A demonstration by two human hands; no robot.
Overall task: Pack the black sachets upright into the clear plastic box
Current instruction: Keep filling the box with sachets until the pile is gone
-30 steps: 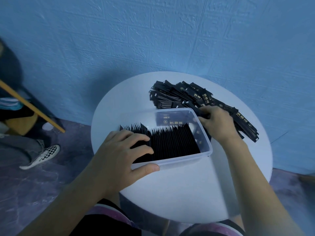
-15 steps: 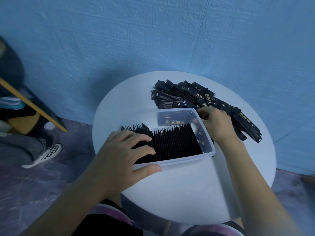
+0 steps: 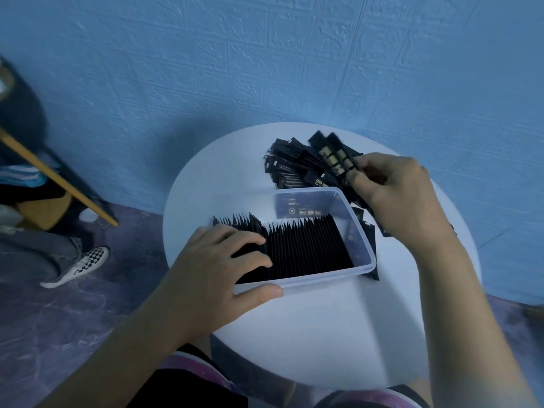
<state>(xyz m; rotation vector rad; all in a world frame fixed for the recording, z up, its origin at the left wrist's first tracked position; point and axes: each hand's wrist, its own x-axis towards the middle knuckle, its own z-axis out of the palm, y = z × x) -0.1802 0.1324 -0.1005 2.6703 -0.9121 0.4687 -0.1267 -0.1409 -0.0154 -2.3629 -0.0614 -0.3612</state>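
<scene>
A clear plastic box sits on the round white table, packed with a row of black sachets standing upright. My left hand rests on the left part of that row, with its thumb along the box's front wall. Behind the box lies a loose pile of black sachets. My right hand is raised above the pile at the box's right rear and grips a small bunch of sachets with gold print.
A blue textured wall rises right behind the table. At the left stand another person's leg and checkered shoe, beside a wooden bar. One sachet lies on the table against the box's right side.
My right hand has lifted off the pile with a bunch of sachets. My left hand has stayed on the packed row.
</scene>
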